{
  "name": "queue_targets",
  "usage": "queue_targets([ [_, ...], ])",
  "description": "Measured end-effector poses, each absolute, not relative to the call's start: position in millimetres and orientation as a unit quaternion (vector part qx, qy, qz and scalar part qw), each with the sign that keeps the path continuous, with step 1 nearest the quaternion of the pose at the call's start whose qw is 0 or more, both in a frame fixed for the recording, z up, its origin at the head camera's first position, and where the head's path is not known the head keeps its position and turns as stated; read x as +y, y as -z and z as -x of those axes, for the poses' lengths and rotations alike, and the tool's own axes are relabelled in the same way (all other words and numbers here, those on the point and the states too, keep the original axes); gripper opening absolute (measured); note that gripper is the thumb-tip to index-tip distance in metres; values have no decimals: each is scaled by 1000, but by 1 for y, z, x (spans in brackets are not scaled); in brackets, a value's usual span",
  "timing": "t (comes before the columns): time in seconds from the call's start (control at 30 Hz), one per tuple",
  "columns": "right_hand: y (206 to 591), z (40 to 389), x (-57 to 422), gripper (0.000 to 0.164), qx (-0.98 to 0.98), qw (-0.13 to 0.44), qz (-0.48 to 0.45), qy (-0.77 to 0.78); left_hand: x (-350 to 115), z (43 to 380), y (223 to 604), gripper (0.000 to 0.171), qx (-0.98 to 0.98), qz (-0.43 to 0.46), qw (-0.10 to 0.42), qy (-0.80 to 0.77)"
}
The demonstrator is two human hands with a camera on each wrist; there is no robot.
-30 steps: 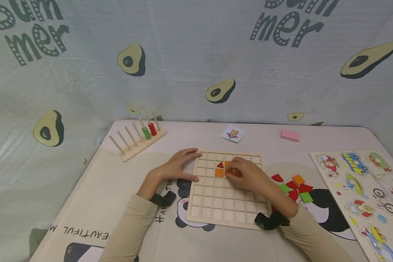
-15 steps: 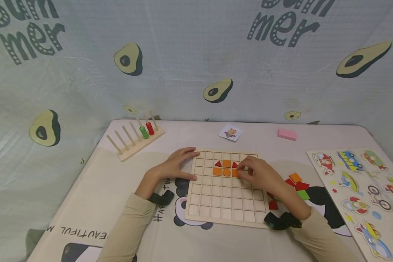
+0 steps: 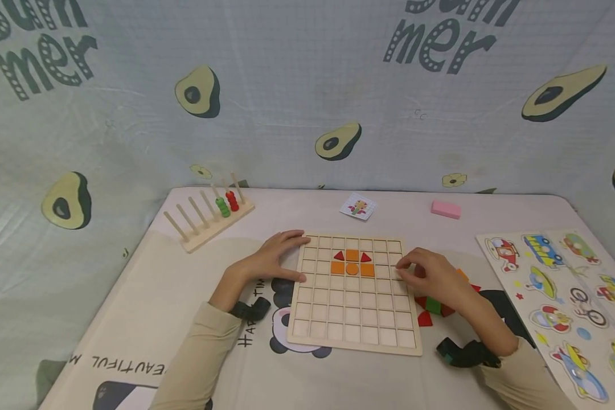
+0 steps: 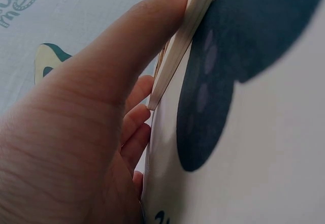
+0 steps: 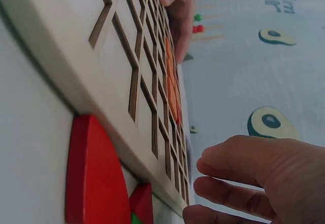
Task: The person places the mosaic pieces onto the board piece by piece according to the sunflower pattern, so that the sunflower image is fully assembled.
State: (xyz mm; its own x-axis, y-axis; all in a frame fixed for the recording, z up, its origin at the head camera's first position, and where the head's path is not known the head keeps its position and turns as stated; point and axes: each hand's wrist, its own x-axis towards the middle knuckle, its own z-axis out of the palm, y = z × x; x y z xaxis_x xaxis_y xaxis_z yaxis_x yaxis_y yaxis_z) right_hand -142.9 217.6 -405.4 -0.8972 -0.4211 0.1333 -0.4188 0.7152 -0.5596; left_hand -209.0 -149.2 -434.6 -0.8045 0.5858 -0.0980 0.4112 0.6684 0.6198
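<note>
A pale cloth (image 3: 266,85) printed with avocados hangs behind everything, and before it stands the table (image 3: 379,378), its cover showing a panda and some lettering. At the right end lies a puzzle (image 3: 565,296) of vehicles — helicopter, bus, bicycle — and mid-table sits the wooden grid (image 3: 353,313), flat, between the person's two hands. The peg rack (image 3: 219,226) stands far left, with green beads (image 3: 222,207) on one peg and red beads (image 3: 232,201) on the next. The left hand (image 3: 269,259) rests against the grid's left edge, thumb and fingers spread and not curled round anything. The right hand (image 3: 433,276) is at the right edge, fingers loosely bent with nothing between them. A little card (image 3: 359,206) lies beyond the grid, and a pink block (image 3: 446,209) farther right. Red, green and orange pieces (image 3: 433,305) lie loose just beside the grid's right edge, partly hidden by the right hand. Set in the grid's far half are three orange squares (image 3: 352,255), an orange circle (image 3: 352,269) between two of them, and two red triangles (image 3: 366,258) — one either side of the farthest square.
</note>
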Motion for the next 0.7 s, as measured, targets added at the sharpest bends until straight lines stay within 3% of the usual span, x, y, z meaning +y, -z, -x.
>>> queue_targets([
  [0.5, 401, 141, 252, 7, 872, 137, 334, 329, -149, 208, 436, 86, 902, -272, 148, -301],
  [0.7, 404, 141, 259, 13, 857, 148, 361, 337, -149, 209, 438, 85, 901, -273, 145, -304],
])
